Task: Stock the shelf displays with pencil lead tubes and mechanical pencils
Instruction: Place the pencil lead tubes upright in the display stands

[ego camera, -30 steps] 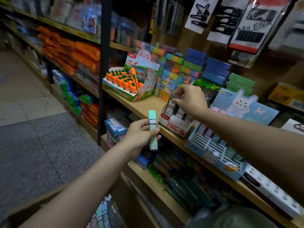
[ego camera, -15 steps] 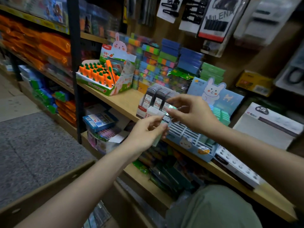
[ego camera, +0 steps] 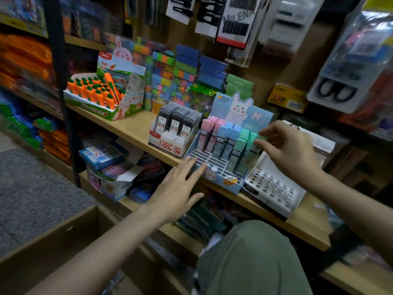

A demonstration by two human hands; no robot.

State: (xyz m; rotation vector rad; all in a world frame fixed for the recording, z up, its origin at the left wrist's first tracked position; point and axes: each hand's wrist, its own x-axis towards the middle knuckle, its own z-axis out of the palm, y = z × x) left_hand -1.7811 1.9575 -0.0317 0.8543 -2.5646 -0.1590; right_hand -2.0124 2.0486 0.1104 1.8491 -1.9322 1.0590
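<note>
Blue display box at shelf edge, both hands empty, fingers loosely spread

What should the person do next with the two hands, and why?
Probably reach the left hand down to the cardboard box for another tube. Both hands look empty; the right hand hovers by the green tubes, and the front slots of the blue rabbit display are unfilled.

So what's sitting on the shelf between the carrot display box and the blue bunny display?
In the head view, the white lead tube box with dark tubes stands between the carrot display box and the blue bunny display.
</note>
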